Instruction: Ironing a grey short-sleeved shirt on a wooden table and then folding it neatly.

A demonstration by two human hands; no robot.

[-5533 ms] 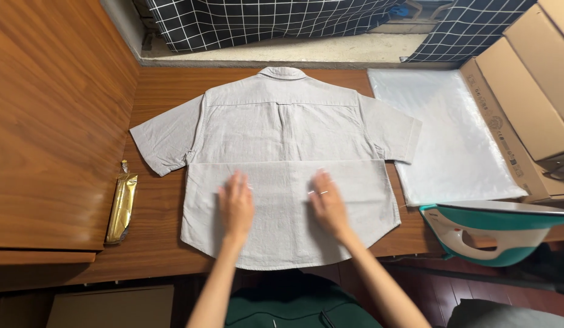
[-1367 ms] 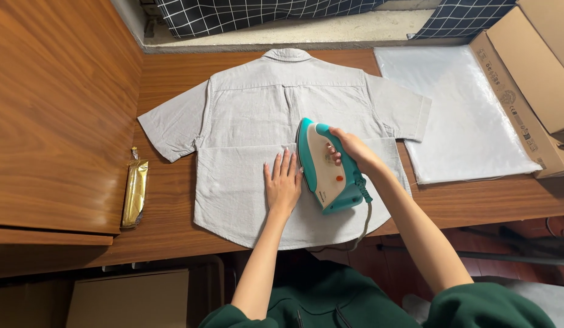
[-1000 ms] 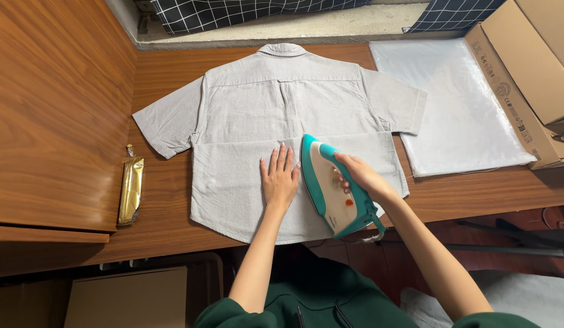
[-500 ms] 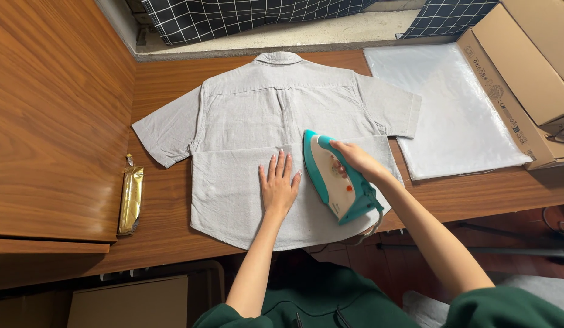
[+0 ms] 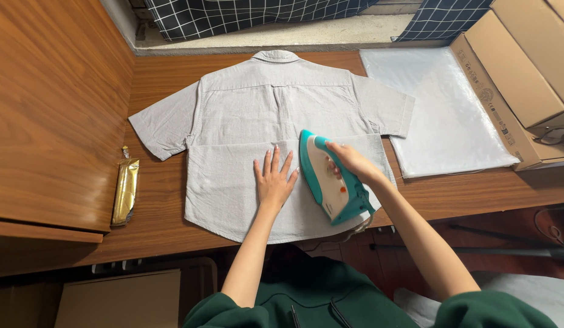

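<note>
A light grey short-sleeved shirt (image 5: 245, 115) lies flat, back side up, on the wooden table (image 5: 166, 73), collar toward the far edge. My left hand (image 5: 274, 179) rests palm down on the shirt's lower part with fingers spread. Just to its right, my right hand (image 5: 350, 163) grips the handle of a teal and white iron (image 5: 327, 179). The iron sits on the shirt's lower right area, its tip pointing away from me.
A clear plastic bag (image 5: 440, 109) lies flat to the right of the shirt. Cardboard boxes (image 5: 525, 73) stand at the far right. A gold wrapped packet (image 5: 125, 193) lies at the left by a wooden cabinet (image 5: 51, 109). Dark checked fabric (image 5: 251, 12) hangs beyond the table.
Both hands first lay flat on the shirt with the iron off to the right. My right hand now holds the iron, which has slid up the shirt's lower right part in the last second.
</note>
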